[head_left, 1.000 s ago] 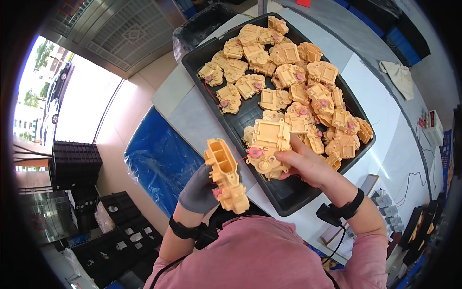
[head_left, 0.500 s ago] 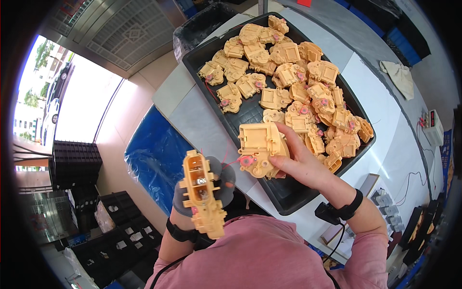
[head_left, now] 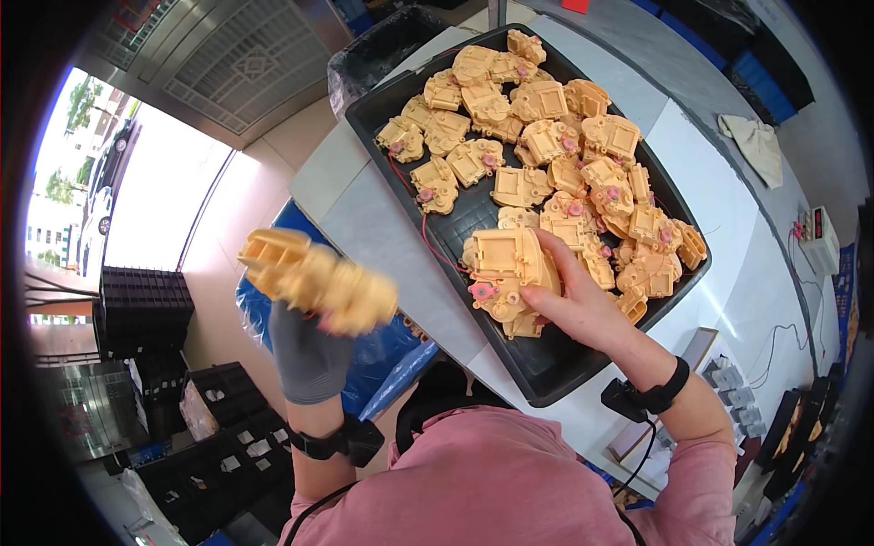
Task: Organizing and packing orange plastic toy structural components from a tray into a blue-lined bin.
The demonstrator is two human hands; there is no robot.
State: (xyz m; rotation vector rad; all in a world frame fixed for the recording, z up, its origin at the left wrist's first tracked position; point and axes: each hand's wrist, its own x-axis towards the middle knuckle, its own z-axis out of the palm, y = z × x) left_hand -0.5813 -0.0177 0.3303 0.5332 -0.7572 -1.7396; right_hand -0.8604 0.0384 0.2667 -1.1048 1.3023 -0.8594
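My left hand (head_left: 311, 357), in a grey glove, holds a pale yellow plastic housing (head_left: 314, 278) out to the left over a blue plastic-lined container (head_left: 396, 382). That housing is smeared by motion, and it hides my left fingertips. My bare right hand (head_left: 583, 300) grips another yellow plastic housing (head_left: 505, 257) by its right side, thumb on top. This one has a square recessed frame, a small pink round part and a red wire. It is above the near part of a black tray (head_left: 523, 387), where many similar housings (head_left: 539, 100) lie heaped.
The tray rests on a grey-white table (head_left: 364, 218). Behind it stands a black bin (head_left: 387, 45) lined with clear plastic. At the right are a small white device with a display (head_left: 819, 241) and a pale cloth (head_left: 754, 146). Black crates (head_left: 141, 309) are stacked at the left.
My left hand has swung left and up with its housing, away from the right hand, over the blue lining. My right hand has shifted slightly right with its housing.
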